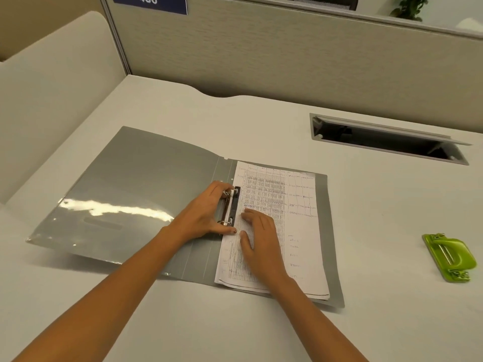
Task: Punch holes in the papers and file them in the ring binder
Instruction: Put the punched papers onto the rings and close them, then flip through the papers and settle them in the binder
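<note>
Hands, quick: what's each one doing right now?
Left hand: grips the binder's ring mechanism.
Right hand: open, flat on the papers.

Before me, a white desk (366, 218) with an open cable hatch (386, 139) meets a beige cubicle partition (261, 56); a plant (410, 6) stands beyond.

Even, fairly bright indoor light falls from overhead onto the pale desk (379, 210), with a warm, slightly yellow cast. Shadows are soft and short; the clearest lies under the lifted near-left edge of the open binder (136, 178). A ragged streak of white glare runs across its glossy plastic cover. The cable slot (386, 142) is dark inside. Wide-angle distortion bows the partition (261, 53) and the desk's edges. Fine writing on the papers (295, 205) is smeared and unreadable.
</note>
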